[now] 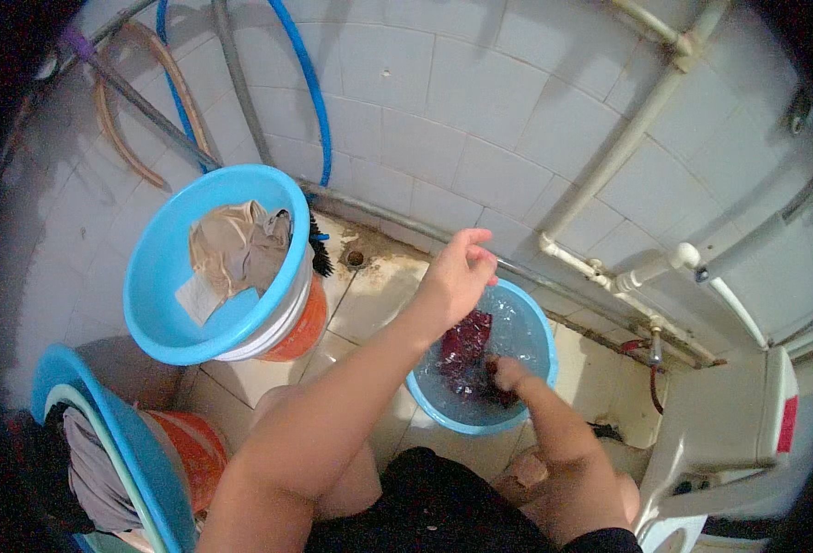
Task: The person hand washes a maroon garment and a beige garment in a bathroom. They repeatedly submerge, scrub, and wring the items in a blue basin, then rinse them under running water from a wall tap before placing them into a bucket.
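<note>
The cloth [466, 339] beside the right fingers [504, 371] is coloured dark red, and the basin [547, 324] around them is coloured light blue. To the left of the left fingers [473, 238], a brighter blue is shown by a tub [159, 241], filled with beige and grey clothes [227, 241]; below it, an orange bucket [303, 326] is seen. Beyond the fingers, pale grey wall tiles [480, 88] are crossed by a grid of thin joints.

Wall [388, 74]: pale tiles face you across the top of the frame
Piping: you see a cream pipe [641, 124] running down the upper right
Hoses: a blue hose [312, 83] hangs before you, upper left
Floor [374, 300]: light, stained tiles mid-frame, with a drain hole [356, 259] near the wall
Toilet [724, 415]: white, at your lower right
Light: pipe shadows fall on the wall, upper right
</note>
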{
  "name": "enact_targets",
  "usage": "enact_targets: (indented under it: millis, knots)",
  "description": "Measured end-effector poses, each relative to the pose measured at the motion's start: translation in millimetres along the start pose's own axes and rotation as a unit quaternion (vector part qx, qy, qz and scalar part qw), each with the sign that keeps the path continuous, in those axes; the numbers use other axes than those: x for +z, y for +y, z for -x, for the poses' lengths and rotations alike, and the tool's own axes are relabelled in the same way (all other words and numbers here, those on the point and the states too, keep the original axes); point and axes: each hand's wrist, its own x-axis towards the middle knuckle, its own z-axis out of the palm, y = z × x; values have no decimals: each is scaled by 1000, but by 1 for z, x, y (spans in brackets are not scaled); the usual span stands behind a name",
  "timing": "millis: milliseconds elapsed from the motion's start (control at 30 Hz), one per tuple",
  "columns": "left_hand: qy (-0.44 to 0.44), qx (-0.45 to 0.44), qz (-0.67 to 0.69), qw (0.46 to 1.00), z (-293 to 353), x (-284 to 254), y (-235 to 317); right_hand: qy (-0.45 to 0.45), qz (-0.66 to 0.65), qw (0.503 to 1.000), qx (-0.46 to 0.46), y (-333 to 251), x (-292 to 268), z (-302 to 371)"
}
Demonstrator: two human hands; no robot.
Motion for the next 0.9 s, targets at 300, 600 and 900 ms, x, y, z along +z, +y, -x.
enact_targets:
  millis: [300,600,900]
  knots:
    - [-57,-16,14,998,13,14,5,384,-134,913,-34,-78,-231,215]
    - [-38,-39,89,995,33,9,26,484,-184,839,-168,-162,-322,339]
    - [-21,-36,112,993,24,6,32,344,-139,920,-130,-76,-195,138]
